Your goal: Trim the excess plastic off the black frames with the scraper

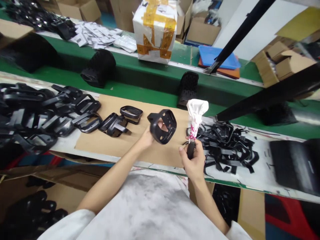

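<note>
My left hand (149, 136) is closed on a black plastic frame (163, 136), raised over the cardboard sheet (110, 146) with its open side tilted toward me. To the right, my right hand (194, 160) grips the black handle of a tool with a white-wrapped head (197, 111) pointing up and away. Pink marks show on the wrapping, which hides the head's shape. On the sheet left of the held frame lie another black frame (131, 112) and a small cluster of black frames (113, 125).
Many black frames (32, 110) are heaped at the left. Thin black bracket-like strips (225, 146) lie in a tangle at the right. Beyond the bench, a taped white box (155, 33) and a blue tray (218, 56) stand on a ledge. A dark slanted post (240, 36) rises at right.
</note>
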`<state>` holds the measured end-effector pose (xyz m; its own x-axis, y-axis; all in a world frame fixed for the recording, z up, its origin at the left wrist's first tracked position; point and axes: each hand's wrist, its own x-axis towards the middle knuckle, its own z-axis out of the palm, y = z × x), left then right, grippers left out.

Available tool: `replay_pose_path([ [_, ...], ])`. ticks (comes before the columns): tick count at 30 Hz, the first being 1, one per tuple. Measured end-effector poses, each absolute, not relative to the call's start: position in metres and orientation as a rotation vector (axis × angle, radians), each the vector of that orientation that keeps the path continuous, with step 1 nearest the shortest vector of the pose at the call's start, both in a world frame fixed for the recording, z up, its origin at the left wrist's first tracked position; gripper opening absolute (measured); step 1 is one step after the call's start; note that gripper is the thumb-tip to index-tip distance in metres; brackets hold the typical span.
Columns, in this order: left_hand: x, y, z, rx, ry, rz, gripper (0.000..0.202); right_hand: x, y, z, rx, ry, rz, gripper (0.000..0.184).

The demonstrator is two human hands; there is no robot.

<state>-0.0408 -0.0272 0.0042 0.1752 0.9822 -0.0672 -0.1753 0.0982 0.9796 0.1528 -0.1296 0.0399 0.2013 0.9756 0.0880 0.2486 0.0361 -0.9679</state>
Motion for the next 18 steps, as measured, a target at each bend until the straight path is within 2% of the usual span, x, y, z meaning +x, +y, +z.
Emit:
replay_pose_path([
  [5,-0.025,-0.039,0.034,0.941,0.860,1.105,0.051,0.127,-0.125,0.057,-1.191,-1.294,0.849,0.039],
  [9,-0.028,-0.045,0.045,0.965,0.884,1.089,0.044,0.125,-0.124,0.064,-1.193,-1.330,0.874,0.038],
  [13,-0.038,-0.057,0.052,1.016,0.878,1.055,0.060,0.132,-0.120,0.057,-1.315,-1.342,0.877,0.014],
  [15,-0.043,-0.065,0.053,1.080,0.909,1.027,0.064,0.134,-0.118,0.050,-1.351,-1.297,0.924,0.022],
  [18,-0.052,-0.074,0.050,1.096,0.914,0.960,0.061,0.135,-0.117,0.042,-1.364,-1.245,1.007,0.035],
])
